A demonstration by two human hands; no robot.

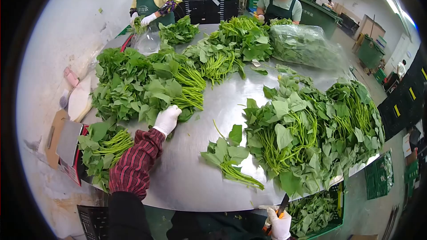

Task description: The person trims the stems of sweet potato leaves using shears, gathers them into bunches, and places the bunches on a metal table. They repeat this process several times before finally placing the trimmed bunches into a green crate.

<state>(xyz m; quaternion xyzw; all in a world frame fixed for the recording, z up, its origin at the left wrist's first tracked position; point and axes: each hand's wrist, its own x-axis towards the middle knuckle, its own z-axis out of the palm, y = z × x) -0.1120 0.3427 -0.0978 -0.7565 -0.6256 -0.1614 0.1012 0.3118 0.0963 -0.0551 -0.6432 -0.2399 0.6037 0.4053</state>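
My left hand (168,120), in a white glove, is at the near edge of a large pile of leafy green stems (129,80) on the metal table. Its fingers are curled closed against the greens; what is inside them is hidden. Low at the table's front edge, my right hand (279,224), also gloved, grips an orange-handled cutting tool (283,204) with a dark blade pointing up. Whether it is a knife or scissors I cannot tell. A small loose bunch of greens (227,158) lies between my hands, beside a big heap of greens (289,135) on the right.
A scale (71,142) stands at the table's left edge, with a bunch of greens (106,149) on it. A green crate (340,209) of leaves sits below the front edge. Two co-workers (153,2) stand across the metal table (195,142). A plastic bag of greens (307,46) lies at the back.
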